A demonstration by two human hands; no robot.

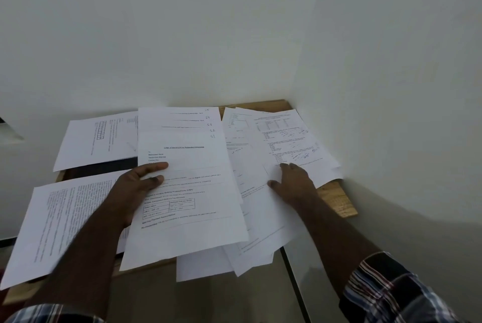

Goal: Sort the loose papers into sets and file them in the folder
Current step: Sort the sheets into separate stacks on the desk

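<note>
Sorting well under way, filing not yet begun. Middle stack [182, 166] fanned upward so that handwritten tags S1 to S5 show down its right edge, which looks like one set already ordered. Left hand [135, 187] gripping that stack at its left edge, thumb on top of the front letter, fingers presumably curled under, though hidden by the paper. Right hand [292, 184] laid flat with fingers straight on the loose heap [260, 192] at the right, pressing rather than pinching; still jumbled, corners overhanging the wooden table [336, 197]. Two further sheets apart on the left: a printed page [60, 223] near the front edge and a form with a small grid [99, 140] at the back. Under that form a dark flat thing [104, 166], possibly the folder, too covered to tell. Left to do, by this reckoning: sorting the right heap, squaring each set, then filing all of it
</note>
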